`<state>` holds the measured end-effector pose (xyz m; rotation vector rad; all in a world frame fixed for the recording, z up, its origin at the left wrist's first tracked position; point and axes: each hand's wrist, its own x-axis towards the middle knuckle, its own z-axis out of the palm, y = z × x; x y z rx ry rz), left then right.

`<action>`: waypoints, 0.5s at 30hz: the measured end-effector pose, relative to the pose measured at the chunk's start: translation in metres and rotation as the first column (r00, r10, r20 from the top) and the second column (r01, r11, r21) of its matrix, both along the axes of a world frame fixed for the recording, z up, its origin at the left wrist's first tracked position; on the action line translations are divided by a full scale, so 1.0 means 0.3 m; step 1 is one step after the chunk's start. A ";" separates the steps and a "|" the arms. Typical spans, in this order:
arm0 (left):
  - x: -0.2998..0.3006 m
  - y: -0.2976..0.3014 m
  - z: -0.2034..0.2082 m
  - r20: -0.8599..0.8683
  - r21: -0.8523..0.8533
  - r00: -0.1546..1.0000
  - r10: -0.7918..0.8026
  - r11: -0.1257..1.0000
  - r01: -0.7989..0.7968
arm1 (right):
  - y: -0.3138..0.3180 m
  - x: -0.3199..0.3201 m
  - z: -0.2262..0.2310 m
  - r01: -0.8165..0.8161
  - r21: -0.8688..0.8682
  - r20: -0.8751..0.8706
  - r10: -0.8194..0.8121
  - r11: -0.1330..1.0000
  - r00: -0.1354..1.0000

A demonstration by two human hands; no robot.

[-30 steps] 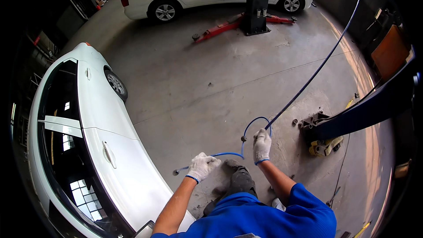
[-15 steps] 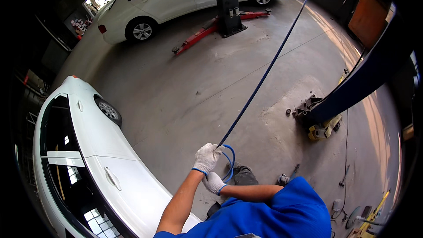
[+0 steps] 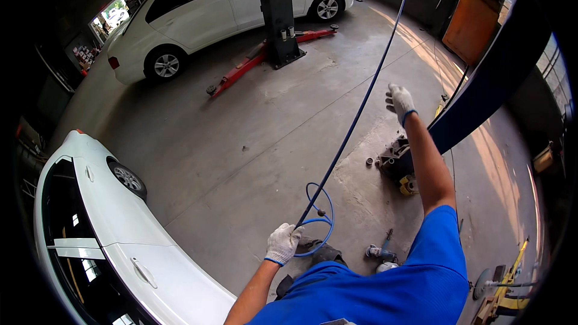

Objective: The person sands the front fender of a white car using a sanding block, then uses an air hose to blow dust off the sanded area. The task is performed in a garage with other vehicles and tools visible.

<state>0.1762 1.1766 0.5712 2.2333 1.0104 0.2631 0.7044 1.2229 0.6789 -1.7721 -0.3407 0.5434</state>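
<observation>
My left hand [image 3: 283,244], in a white knitted glove with a blue cuff, is closed around a blue hose [image 3: 349,132]. From this grip the hose runs taut up to the top right. A loose loop of thinner blue hose [image 3: 330,221] hangs beside the same hand. My right hand [image 3: 400,102], gloved alike, is stretched forward to the right of the taut hose. Its fingers are apart and slightly bent, a gap separates them from the hose, and it holds nothing.
A white car [image 3: 111,204] stands close on my left, another white car [image 3: 198,12] farther off behind a dark lift post [image 3: 278,18] with red arms [image 3: 238,72]. To my right rises a blue lift post [image 3: 481,108]. An angle grinder [image 3: 380,253] lies near my feet.
My right hand has left its place beside the left hand and swung up and forward along the hose. The left hand keeps its grip, and the loose loop has spread wider.
</observation>
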 end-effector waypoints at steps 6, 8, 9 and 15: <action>0.005 -0.046 0.040 0.125 -0.023 0.992 -0.018 1.000 0.021 | 0.253 0.178 0.140 0.073 0.071 -0.292 -0.049 0.995 0.955; -0.002 -0.050 0.048 0.152 -0.034 0.988 -0.019 0.999 0.024 | 0.333 0.176 0.149 0.173 0.203 -0.410 -0.077 0.964 0.909; -0.008 -0.053 0.049 0.149 -0.045 0.989 -0.010 0.999 0.017 | 0.363 0.178 0.155 0.224 0.257 -0.470 -0.081 0.940 0.879; -0.028 -0.096 0.050 0.094 -0.112 0.996 -0.009 0.994 0.019 | 0.343 0.262 0.032 0.167 0.183 -0.245 -0.119 0.969 0.962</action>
